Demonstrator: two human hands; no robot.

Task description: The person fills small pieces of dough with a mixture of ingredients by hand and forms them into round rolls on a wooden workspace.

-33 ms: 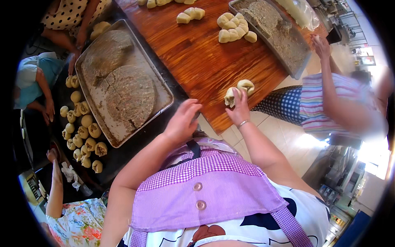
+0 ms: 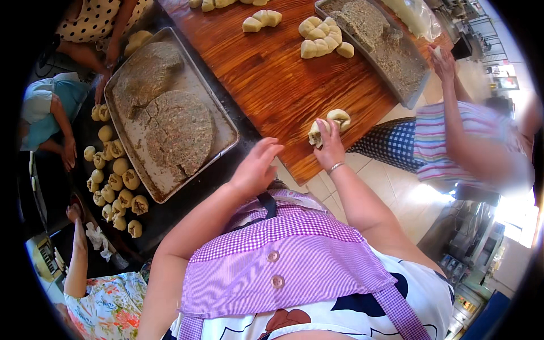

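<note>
Head view: the right hand point(image 2: 330, 146) grips a filled dough piece point(image 2: 314, 136) at the near end of the wooden desk point(image 2: 266, 79) — fingers over it, thumb below — with a second filled piece point(image 2: 340, 117) just beside it. The left hand point(image 2: 258, 165) hangs open, left of that dough and apart from it. Farther out lie a large filling tray point(image 2: 136, 157) at left, a dough cluster point(image 2: 321, 39) ahead and a narrower tray point(image 2: 415, 97) at right.
</note>
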